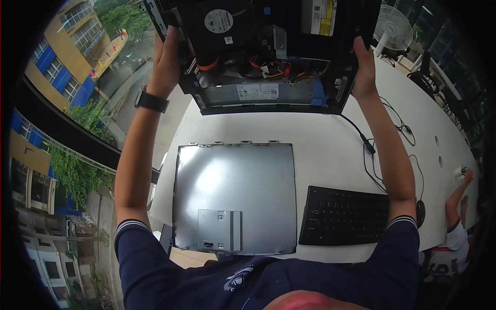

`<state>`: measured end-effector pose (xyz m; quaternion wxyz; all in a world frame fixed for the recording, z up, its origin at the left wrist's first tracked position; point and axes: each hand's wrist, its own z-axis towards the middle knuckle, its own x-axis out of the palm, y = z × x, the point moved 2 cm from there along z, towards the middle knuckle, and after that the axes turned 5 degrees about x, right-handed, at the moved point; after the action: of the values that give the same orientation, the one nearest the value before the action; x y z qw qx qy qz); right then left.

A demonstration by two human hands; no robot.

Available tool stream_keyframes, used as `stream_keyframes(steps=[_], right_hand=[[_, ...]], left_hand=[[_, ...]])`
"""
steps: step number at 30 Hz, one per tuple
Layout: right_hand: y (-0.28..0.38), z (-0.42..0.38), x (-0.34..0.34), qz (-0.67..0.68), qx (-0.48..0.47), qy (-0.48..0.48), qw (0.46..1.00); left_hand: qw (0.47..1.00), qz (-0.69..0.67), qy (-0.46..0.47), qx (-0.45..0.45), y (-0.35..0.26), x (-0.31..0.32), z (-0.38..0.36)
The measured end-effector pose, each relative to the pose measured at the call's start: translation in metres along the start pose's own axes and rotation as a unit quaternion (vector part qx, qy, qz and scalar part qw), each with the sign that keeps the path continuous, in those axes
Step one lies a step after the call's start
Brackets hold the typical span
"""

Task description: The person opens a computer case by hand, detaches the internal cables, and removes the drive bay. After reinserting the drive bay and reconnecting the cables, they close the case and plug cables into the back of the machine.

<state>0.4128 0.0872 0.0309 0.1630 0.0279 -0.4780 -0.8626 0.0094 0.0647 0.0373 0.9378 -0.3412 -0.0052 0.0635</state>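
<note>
Both of my hands grip an opened desktop computer case point(263, 109) at the top of the view, one at each side. My left hand point(166, 66) is closed on its left edge, with a black watch on the wrist. Along the right edge, my right hand point(365, 71) presses with the thumb up. Inside the case show a round fan with a white label, coloured wires and a silver power supply point(258, 93). The top of the case is cut off by the frame. Below it, a metal side panel point(235, 181) lies flat, inner face up.
On the white table point(320, 150) are a black keyboard point(343, 216), a mouse point(420, 213) and loose black cables point(368, 145). A white electric fan point(392, 30) stands at back right. Another person's arm point(456, 199) reaches in at right. A window point(67, 139) borders the left.
</note>
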Motion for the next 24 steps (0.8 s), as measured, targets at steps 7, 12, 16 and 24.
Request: stream_keyframes(steps=[7, 12, 16, 24], right_hand=[[-0.050, -0.031, 0.010, -0.027, -0.016, -0.001, 1.000], [-0.066, -0.034, 0.011, 0.001, 0.005, 0.020, 1.000], [-0.072, -0.037, 0.019, 0.008, -0.004, 0.004, 1.000], [-0.104, -0.047, -0.001, -0.002, 0.004, 0.005, 1.000]], left_hand=[[0.997, 0.024, 0.009, 0.069, 0.055, -0.018, -0.032], [0.997, 0.033, 0.028, 0.060, 0.068, -0.028, -0.039], [0.998, 0.024, 0.028, 0.056, 0.074, -0.028, -0.041], [0.995, 0.055, 0.066, 0.046, 0.078, -0.026, -0.038]])
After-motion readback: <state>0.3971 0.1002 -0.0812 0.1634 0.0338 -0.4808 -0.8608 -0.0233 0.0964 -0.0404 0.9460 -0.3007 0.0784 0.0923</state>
